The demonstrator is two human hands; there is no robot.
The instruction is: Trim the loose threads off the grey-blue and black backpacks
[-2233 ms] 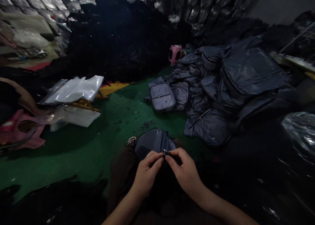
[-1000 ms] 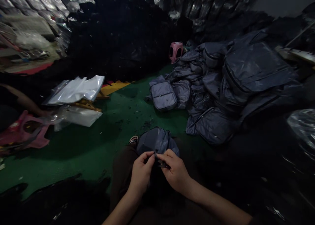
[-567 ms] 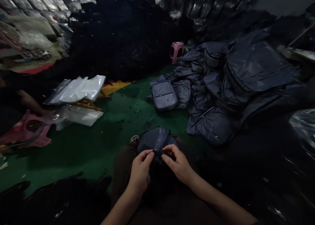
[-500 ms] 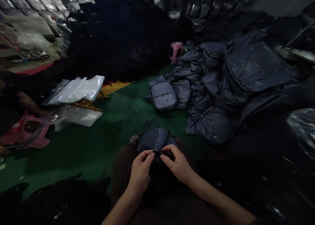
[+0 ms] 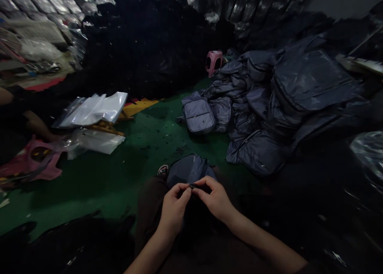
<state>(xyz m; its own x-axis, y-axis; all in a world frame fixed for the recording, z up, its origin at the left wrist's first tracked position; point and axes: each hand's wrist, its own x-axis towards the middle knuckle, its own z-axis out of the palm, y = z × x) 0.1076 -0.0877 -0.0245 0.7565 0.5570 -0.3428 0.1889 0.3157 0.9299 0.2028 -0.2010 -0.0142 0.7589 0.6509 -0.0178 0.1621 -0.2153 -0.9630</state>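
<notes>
A dark blue-grey bag (image 5: 187, 169) lies across my lap. Just over its near edge, my left hand (image 5: 176, 202) is closed in a pinch, thumb against forefinger. Facing it, my right hand (image 5: 213, 196) pinches in the same way, and the fingertips of both hands almost touch. Between them shows a small black piece (image 5: 192, 185); it is too small and dark for me to tell its kind. Whether it is one part or two I cannot tell. The near side of the bag is lost in shadow below my hands.
Blue-grey bags (image 5: 311, 82) are heaped to the right, with one squarish bag (image 5: 199, 116) at the heap's edge. A pink stool (image 5: 214, 63) stands behind. To the left, clear plastic sheets (image 5: 97, 108) lie near another person's arm (image 5: 37, 124). A black pile (image 5: 143, 46) rises at the back.
My hands have come closer together, so the gap between their fingertips has nearly closed around the small black piece. At the left, the other person's arm has shifted slightly.
</notes>
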